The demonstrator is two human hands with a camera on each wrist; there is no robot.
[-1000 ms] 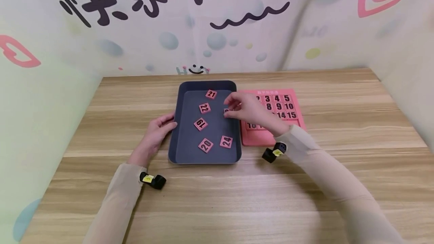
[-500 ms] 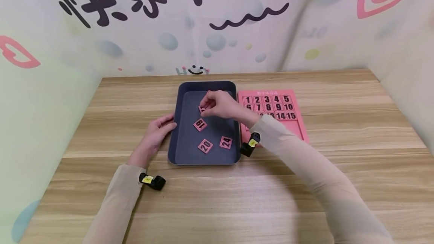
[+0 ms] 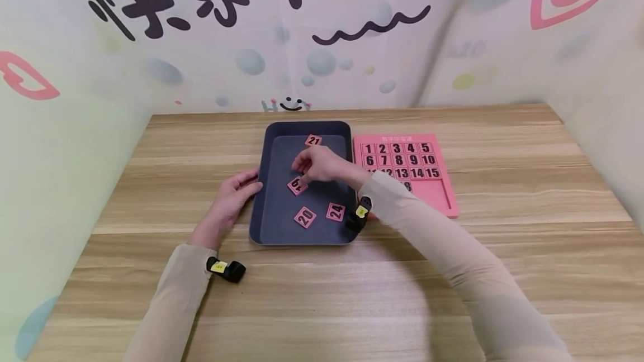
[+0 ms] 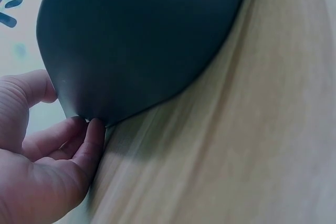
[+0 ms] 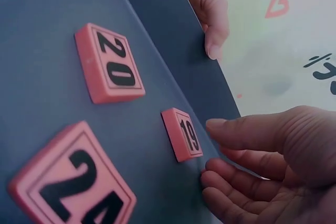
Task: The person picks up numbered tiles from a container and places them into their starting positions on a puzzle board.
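Observation:
At the left side of a dark blue-grey tray (image 3: 282,233), my left hand (image 3: 231,200) holds the rim, fingertips bent against the outer wall in the left wrist view. Inside the tray, my right hand (image 3: 324,163) hovers over a pink number tile marked 19 (image 5: 182,135). Its thumb and fingers stand apart around the near side of that tile, with a small gap in the right wrist view. Tiles 20 (image 3: 304,217), 24 (image 3: 336,212) and 21 (image 3: 313,140) lie loose in the tray. Whatever lies under the right hand is hidden.
A pink number board (image 3: 445,205) stands right of the tray, with rows of tiles from 1 upward. The right forearm covers part of its lower rows. A wood-grain table (image 3: 312,306) carries everything, and a printed wall sheet (image 3: 201,71) rises behind it.
My right hand has moved left from the tray's right side, over the tile 22 spot, then slightly down to tile 19. Tile 21 shows again. My left hand and the tray stay put.

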